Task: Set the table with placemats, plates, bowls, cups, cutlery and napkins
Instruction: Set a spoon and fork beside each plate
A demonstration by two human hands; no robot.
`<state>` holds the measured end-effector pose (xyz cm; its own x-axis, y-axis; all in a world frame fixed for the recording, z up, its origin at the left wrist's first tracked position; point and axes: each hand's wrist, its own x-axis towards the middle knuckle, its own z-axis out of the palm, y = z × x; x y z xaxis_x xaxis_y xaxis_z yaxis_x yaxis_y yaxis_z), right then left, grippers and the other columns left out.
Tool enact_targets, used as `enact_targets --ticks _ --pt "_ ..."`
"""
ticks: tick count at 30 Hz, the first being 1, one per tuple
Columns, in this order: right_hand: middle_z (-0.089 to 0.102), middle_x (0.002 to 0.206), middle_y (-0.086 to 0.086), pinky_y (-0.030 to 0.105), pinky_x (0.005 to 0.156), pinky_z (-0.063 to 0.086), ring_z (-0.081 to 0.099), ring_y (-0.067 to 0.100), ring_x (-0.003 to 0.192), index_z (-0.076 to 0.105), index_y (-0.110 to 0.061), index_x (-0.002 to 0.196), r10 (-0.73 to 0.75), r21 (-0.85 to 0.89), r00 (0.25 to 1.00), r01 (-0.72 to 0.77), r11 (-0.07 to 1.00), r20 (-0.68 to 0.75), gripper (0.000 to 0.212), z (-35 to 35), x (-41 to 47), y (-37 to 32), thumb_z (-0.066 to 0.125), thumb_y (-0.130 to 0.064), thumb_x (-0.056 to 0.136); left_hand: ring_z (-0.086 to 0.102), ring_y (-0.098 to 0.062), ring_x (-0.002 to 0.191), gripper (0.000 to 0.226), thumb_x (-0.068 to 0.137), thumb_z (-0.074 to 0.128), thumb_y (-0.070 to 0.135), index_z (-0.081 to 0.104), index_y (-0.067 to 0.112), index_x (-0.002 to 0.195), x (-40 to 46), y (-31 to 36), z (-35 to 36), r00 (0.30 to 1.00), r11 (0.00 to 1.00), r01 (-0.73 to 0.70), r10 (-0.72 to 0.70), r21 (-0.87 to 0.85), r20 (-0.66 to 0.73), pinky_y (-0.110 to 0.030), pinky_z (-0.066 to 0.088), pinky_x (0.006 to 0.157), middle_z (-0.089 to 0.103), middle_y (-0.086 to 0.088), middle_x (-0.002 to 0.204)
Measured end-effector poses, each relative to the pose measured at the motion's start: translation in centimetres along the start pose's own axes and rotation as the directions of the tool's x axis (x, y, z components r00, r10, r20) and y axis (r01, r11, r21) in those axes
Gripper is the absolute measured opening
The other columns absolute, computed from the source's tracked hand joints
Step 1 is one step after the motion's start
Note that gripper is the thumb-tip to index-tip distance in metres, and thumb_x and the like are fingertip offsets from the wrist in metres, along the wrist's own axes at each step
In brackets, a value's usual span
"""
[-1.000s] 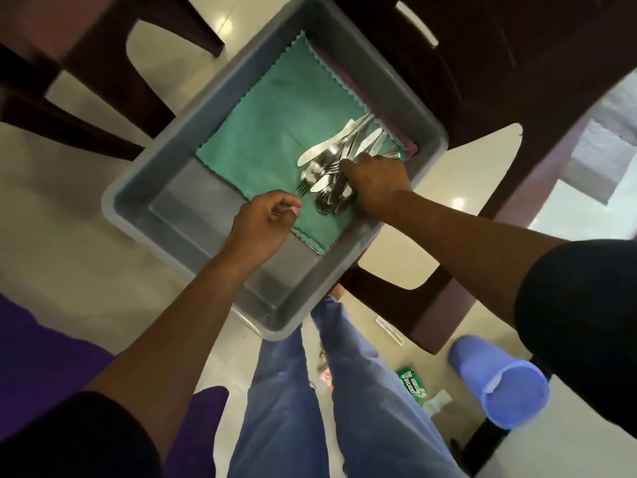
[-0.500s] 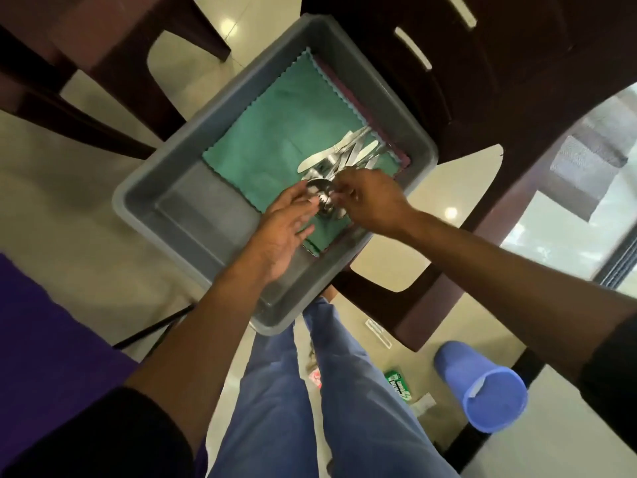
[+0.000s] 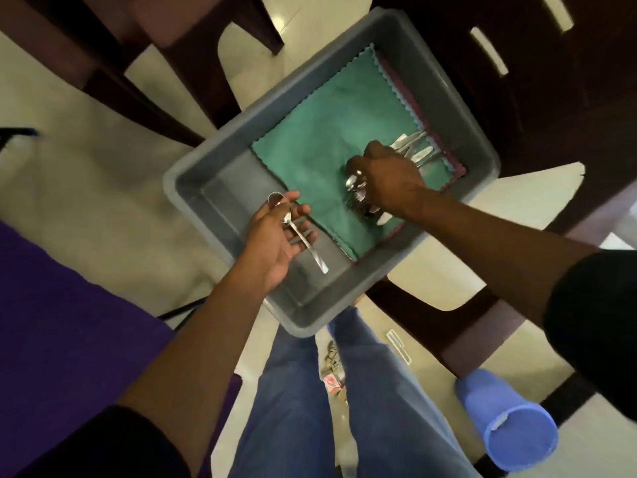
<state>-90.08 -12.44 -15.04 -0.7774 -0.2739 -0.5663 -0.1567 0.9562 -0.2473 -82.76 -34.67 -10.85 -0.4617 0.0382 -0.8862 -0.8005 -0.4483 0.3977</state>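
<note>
A: Cutlery (image 3: 410, 157) — loose pile, far right corner of the grey tub (image 3: 206, 174), lying on a green napkin (image 3: 317, 139) with a maroon one (image 3: 427, 125) edging out beneath. The tub seems to sit on a dark chair (image 3: 517, 98).

B: Hands?

A: Right hand (image 3: 386, 181), knuckles up, fingers curled down into the pile; they look closed round a few spoon and fork heads, though the palm hides the actual hold. Left hand (image 3: 275, 236) hovers palm up over the bare near end of the tub, fingers relaxed and apart, one spoon (image 3: 296, 229) resting across them, bowl end by the thumb.

B: Step in hand?

A: Sorting out one place's worth, I judge. Best to draw pieces out by the handles, one at a time, so the tangle doesn't drag the napkin along. Close the left fingers on the spoon before moving off; it only lies there and could slide.

B: Any writing?

A: None legible. Small pink-and-white wrapper (image 3: 332, 381) on the floor between the legs, print too blurred to read. Blue cup (image 3: 510, 426) lies on its side near the right foot, unmarked.
</note>
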Motion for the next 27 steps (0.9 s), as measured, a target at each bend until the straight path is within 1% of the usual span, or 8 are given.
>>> enact_targets --ticks 3,6,12,17,18,20,23,27 --pt "0.054 0.119 0.012 0.04 0.074 0.045 0.054 0.038 0.114 0.064 -0.023 0.124 -0.097 -0.143 0.995 0.101 0.985 0.036 0.049 -0.7 1.7 0.2 0.077 -0.011 0.079 0.059 -0.015 0.073 0.031 0.108 0.051 0.022 0.059 0.011 0.136 0.0 -0.1 -0.7 1.0 1.0 0.004 -0.004 0.02 -0.019 -0.039 0.055 0.078 0.067 -0.006 0.099" --pt "0.06 0.11 0.008 0.035 0.067 0.041 0.057 0.035 0.108 0.068 -0.023 0.117 -0.161 -0.254 0.987 0.161 0.954 0.021 0.039 -1.6 2.2 0.4 0.076 -0.022 0.079 0.058 -0.016 0.075 0.03 0.107 0.053 0.022 0.061 0.012 0.134 0.1 -0.6 -0.8 0.999 1.0 0.015 -0.015 0.003 -0.035 -0.038 0.054 0.076 0.069 -0.005 0.1" --pt "0.062 0.104 0.004 0.036 0.075 0.036 0.055 0.032 0.106 0.068 -0.024 0.106 -0.174 -0.213 0.983 0.16 0.964 -0.05 0.023 -1.1 1.8 1.1 0.073 -0.021 0.084 0.068 -0.019 0.086 0.029 0.105 0.056 0.026 0.061 0.015 0.131 0.6 -0.9 -0.4 0.999 0.997 0.051 -0.052 -0.053 -0.01 -0.039 0.054 0.081 0.074 -0.003 0.102" --pt "0.072 0.094 0.005 0.042 0.096 0.043 0.065 0.033 0.09 0.067 -0.02 0.096 -0.193 -0.03 0.961 0.191 0.981 -0.197 0.014 -1.5 0.6 0.0 0.073 -0.031 0.089 0.071 -0.029 0.104 0.051 0.082 0.07 0.034 0.06 0.015 0.128 0.3 -0.3 -0.1 0.999 0.991 0.039 -0.04 -0.128 0.001 -0.048 0.053 0.101 0.073 -0.01 0.12" --pt "0.073 0.091 0.006 0.041 0.097 0.042 0.065 0.034 0.086 0.065 -0.018 0.096 -0.191 0.023 0.952 0.202 0.979 -0.241 0.015 -1.6 0.1 -0.5 0.072 -0.03 0.091 0.071 -0.03 0.106 0.05 0.085 0.069 0.035 0.06 0.014 0.129 0.2 -0.2 0.0 0.999 0.989 0.039 -0.04 -0.139 -0.006 -0.048 0.053 0.102 0.072 -0.012 0.123" --pt "0.072 0.088 0.01 0.04 0.086 0.046 0.064 0.039 0.081 0.057 -0.014 0.102 -0.15 0.165 0.942 0.206 0.964 -0.3 0.018 -1.9 -1.0 -2.1 0.064 -0.029 0.096 0.071 -0.03 0.107 0.047 0.099 0.057 0.038 0.059 0.011 0.137 0.3 0.0 0.2 0.998 0.987 0.048 -0.052 -0.152 -0.022 -0.048 0.054 0.101 0.071 -0.014 0.128" --pt "0.069 0.083 0.009 0.042 0.062 0.051 0.063 0.039 0.072 0.046 -0.016 0.105 -0.11 0.318 0.947 0.209 0.925 -0.303 0.023 -2.3 -2.9 -4.9 0.054 -0.037 0.1 0.071 -0.028 0.106 0.052 0.105 0.047 0.046 0.055 0.013 0.144 0.3 0.0 0.6 0.998 0.982 0.05 -0.054 -0.181 -0.014 -0.047 0.054 0.099 0.073 -0.012 0.122" --pt "0.067 0.081 0.001 0.031 0.058 0.04 0.059 0.024 0.068 0.058 -0.016 0.098 -0.156 0.375 0.937 0.273 0.886 -0.313 0.023 -1.4 -4.8 -8.4 0.067 -0.038 0.096 0.073 -0.024 0.1 0.05 0.107 0.041 0.05 0.062 0.014 0.133 0.4 -0.1 1.3 1.0 0.979 0.03 -0.029 -0.199 0.01 -0.044 0.057 0.094 0.077 -0.009 0.105"
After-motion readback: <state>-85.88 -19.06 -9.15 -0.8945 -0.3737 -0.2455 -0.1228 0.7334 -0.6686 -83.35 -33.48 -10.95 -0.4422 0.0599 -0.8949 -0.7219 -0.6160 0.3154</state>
